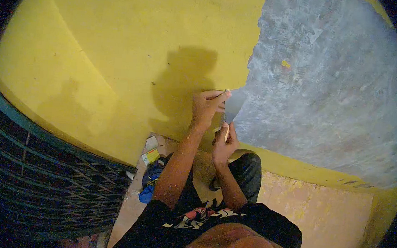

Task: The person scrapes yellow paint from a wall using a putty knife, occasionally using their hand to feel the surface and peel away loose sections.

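Observation:
My right hand [225,146] is wrapped round the light handle of a scraper [234,105], whose flat grey blade points up. The blade rests at the lower left edge of a bare grey patch [325,87] on the yellow wall [122,35]. Just to the left, my left hand [205,107] has thumb and finger pinched together at the border of the yellow paint, by the blade's upper corner. What is between these fingertips is too small to make out.
A dark metal lattice gate [57,174] stands at the left. Beside my legs, a blue bag [146,194] and a small yellow-green box [150,156] lie on the floor. Yellow flakes are scattered over the pale floor [312,215] at the right.

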### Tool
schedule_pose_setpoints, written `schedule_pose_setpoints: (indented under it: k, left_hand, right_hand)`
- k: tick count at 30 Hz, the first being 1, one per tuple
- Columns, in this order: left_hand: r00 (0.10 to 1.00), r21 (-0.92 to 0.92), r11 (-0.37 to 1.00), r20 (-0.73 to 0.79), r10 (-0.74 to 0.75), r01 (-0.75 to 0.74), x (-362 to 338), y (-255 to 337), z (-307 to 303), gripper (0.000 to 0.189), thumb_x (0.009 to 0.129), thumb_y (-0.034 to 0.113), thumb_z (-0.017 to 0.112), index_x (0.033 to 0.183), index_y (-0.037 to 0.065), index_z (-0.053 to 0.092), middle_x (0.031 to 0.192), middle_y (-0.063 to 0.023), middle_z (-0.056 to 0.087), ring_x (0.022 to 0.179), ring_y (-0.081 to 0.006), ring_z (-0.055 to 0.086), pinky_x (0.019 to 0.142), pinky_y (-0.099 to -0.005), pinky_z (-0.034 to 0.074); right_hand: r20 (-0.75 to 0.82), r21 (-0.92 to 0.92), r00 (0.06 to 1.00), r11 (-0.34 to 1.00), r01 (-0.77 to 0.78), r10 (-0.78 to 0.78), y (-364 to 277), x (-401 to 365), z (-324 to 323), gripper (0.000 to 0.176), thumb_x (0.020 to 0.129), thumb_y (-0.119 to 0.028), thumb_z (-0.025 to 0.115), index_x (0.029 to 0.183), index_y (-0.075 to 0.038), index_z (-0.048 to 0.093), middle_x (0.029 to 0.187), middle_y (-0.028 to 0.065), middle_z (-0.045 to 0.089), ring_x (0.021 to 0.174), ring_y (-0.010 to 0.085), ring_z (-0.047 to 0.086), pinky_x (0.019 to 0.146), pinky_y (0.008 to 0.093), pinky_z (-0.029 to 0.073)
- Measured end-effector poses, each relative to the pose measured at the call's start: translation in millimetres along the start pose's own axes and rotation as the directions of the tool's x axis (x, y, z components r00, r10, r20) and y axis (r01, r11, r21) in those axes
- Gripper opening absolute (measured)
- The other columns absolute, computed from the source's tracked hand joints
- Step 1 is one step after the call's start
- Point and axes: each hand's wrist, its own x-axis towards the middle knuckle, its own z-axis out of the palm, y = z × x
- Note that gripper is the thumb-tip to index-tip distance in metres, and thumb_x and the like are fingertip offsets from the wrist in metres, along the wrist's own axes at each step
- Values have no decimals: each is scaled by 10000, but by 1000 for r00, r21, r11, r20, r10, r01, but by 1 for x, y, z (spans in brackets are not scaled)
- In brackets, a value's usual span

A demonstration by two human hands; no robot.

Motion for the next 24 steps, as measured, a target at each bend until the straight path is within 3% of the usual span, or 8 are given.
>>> schedule_pose_setpoints:
  k: [3,5,8,11,15,17,20,24]
  left_hand:
    - [1000,69,998,-15,17,-16,-1,1,1,285,838,205,792,988,-34,753,810,-77,716,642,-145,655,573,-272,569]
    - [1000,11,1000,-11,4,-4,3,-6,1,291,842,216,789,990,-33,753,809,-77,716,644,-145,656,573,-273,568]
    - [999,-9,999,-15,32,-32,1,-1,3,289,838,207,793,988,-37,752,804,-75,713,631,-142,652,566,-271,564]
    - [1000,-80,997,7,6,-6,6,-9,3,290,833,197,797,989,-43,749,797,-73,711,627,-139,649,566,-272,561]
    - [999,-86,996,-37,24,-27,5,-10,6,292,830,189,799,990,-50,745,800,-76,711,633,-141,651,567,-273,563]
    - [1000,-142,990,-7,6,-7,7,-11,5,292,831,188,798,982,-55,742,799,-81,712,634,-148,657,569,-271,564]
    - [1000,-141,990,-26,12,-16,5,-5,9,282,834,184,796,976,-53,743,808,-80,714,626,-147,654,564,-267,560]
    - [1000,-154,988,-17,23,-26,4,-6,9,272,839,179,791,982,-47,745,817,-83,715,636,-146,656,565,-268,559]
  right_hand:
    - [10,59,1000,998,17,-18,7,0,1,299,1019,-214,601,1158,49,633,661,-32,514,517,42,448,443,226,348]
    - [22,101,995,990,-96,95,0,0,3,271,1023,-217,594,1118,34,635,652,-37,508,505,40,440,438,219,339]
    - [17,156,1000,988,-16,13,-3,3,3,254,1023,-215,593,1106,20,641,640,-41,503,494,39,433,434,218,336]
    - [37,41,999,999,-7,5,1,11,-6,241,1022,-214,596,1100,9,643,634,-42,505,492,36,432,431,214,332]
    - [92,65,993,995,-74,68,-45,10,-13,275,1020,-220,600,1146,20,646,631,-45,498,494,33,430,429,216,331]
    - [135,38,961,968,-248,241,-49,13,-17,394,981,-197,658,1236,103,631,963,100,699,834,127,605,750,286,517]
    - [82,27,985,988,-154,151,-45,17,-15,398,981,-189,658,1244,108,623,1004,116,705,860,148,614,780,295,517]
    - [107,43,983,987,-154,149,-47,16,-17,403,978,-182,661,1253,109,617,1025,131,706,881,145,612,797,285,512]
